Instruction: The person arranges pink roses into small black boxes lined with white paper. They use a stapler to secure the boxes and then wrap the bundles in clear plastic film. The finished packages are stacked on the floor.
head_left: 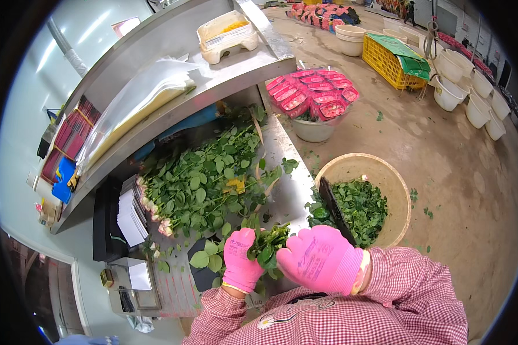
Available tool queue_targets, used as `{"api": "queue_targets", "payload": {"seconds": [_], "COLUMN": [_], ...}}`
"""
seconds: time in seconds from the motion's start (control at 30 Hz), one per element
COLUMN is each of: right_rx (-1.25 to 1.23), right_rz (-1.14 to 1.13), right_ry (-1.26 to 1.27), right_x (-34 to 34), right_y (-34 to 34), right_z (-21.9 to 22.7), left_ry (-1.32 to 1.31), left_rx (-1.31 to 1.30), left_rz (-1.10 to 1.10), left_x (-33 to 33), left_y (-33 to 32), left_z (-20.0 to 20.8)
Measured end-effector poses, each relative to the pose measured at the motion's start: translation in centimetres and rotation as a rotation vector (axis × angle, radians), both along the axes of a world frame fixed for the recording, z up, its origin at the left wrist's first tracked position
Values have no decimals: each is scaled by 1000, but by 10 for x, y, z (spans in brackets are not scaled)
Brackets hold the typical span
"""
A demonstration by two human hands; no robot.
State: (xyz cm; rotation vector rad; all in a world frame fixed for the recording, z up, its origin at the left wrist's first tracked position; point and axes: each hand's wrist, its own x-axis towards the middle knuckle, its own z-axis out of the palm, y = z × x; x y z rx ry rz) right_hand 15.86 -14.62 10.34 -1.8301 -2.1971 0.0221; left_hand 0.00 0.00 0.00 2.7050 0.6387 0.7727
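Note:
Both of my hands wear pink gloves. My left hand point(242, 261) is closed around leafy green rose stems point(269, 244) just in front of my body. On the other side of the same stems my right hand point(322, 259) is closed, its fingers curled against them; its fingertips are hidden. Beyond my hands a large pile of leafy roses point(204, 178) lies on the metal bench point(285, 149), its pale pink-white blooms point(155, 210) toward the left.
A round tub point(400, 195) holding cut leaves stands right of the bench. Beyond it a white bucket point(313, 131) holds pink-wrapped bouquets point(313, 95). Above the roses runs a metal shelf point(259, 72) with clear wrapping sheets point(135, 109). White cards point(131, 215) stand at the left.

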Motion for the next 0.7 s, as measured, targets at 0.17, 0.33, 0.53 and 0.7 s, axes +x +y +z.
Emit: {"api": "queue_targets", "payload": {"seconds": [0.17, 0.33, 0.53, 0.7], "right_rx": [149, 166, -99, 137], "right_rz": [-333, -664, -403, -415], "right_ry": [1, 112, 772, 1340], "right_x": [9, 28, 12, 6], "right_y": [14, 32, -6, -21], "right_z": [-42, -92, -131, -288], "left_ry": [9, 65, 156, 263], "left_rx": [97, 109, -39, -251], "left_rz": [68, 156, 114, -228], "left_x": [14, 61, 90, 123], "left_y": [9, 7, 13, -13], "left_z": [-20, -39, -67, 9]}}
